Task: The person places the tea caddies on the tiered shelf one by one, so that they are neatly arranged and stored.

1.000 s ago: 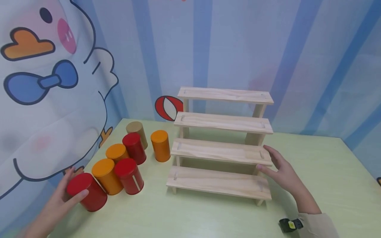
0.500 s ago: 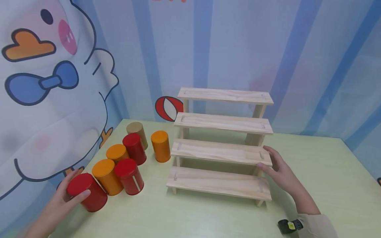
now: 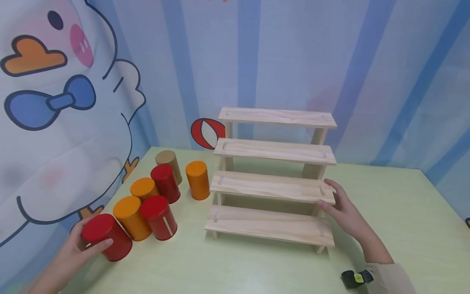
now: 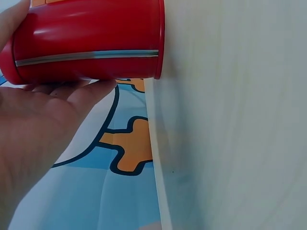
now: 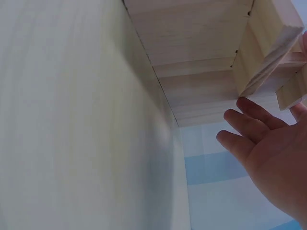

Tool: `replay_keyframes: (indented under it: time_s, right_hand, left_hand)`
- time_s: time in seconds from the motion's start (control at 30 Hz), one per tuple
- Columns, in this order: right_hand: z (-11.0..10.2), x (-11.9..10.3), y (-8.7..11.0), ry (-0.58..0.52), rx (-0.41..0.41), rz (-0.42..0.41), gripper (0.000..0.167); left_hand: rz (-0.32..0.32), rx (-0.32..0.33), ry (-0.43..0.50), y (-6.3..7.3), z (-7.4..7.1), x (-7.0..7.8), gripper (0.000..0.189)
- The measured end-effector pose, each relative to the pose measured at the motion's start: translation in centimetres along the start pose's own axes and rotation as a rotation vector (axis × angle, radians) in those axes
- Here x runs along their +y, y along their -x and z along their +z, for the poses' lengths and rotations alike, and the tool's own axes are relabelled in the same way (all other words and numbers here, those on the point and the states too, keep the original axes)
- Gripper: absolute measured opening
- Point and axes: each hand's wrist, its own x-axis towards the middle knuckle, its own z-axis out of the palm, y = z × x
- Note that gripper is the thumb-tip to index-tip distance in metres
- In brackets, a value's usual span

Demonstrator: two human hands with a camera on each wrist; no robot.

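At the front left my left hand (image 3: 71,256) holds a red tin canister (image 3: 116,246), thumb on its near side and fingers around its far side. The left wrist view shows a pale stripe down the red wall, with fingers under it; the canister's base meets the table. On the right, my right hand (image 3: 346,216) grips the end of the second-lowest board of a four-tier wooden display stand (image 3: 271,223), thumb at the front edge and index finger at the back. The right wrist view shows its other fingers (image 5: 235,143) hanging loosely beside the stand's leg.
Beside the held canister stand orange canisters (image 3: 134,222), red canisters (image 3: 161,220) and a tan one (image 3: 169,163). Another orange canister (image 3: 198,181) stands by the rack's left side. A patterned cloth backdrop (image 3: 286,53) rises behind the pale green table (image 3: 396,212).
The fingers of my left hand have settled lower and closer around the red canister. My right hand stays at the stand, and the canisters and boards have not moved.
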Motion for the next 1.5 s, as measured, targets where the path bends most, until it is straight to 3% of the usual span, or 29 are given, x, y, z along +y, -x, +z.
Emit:
replay_keyframes:
  time_s: [0.5, 0.8, 1.07, 1.27, 1.5]
  right_hand:
    - [0.0, -0.2, -0.3, -0.009, -0.004, -0.027, 0.07]
    - [0.2, -0.1, -0.2, -0.017, 0.005, 0.0, 0.071]
    - [0.4, -0.1, -0.1, -0.013, 0.006, 0.005, 0.072]
    - [0.3, -0.1, 0.0, -0.011, 0.004, 0.006, 0.072]
    - [0.2, -0.2, 0.1, -0.016, 0.004, 0.009, 0.072]
  left_hand:
    - [-0.017, 0.015, 0.007, 0.2, -0.6, 0.4, 0.092]
    - [0.067, 0.068, -0.083, 0.5, -2.4, 1.8, 0.089]
    - [0.152, 0.163, -0.157, 0.8, -4.0, 4.9, 0.085]
    - [0.255, 0.199, -0.228, 0.0, -5.5, 7.8, 0.081]
    - [0.324, 0.218, -0.231, -0.2, -6.2, 12.4, 0.083]
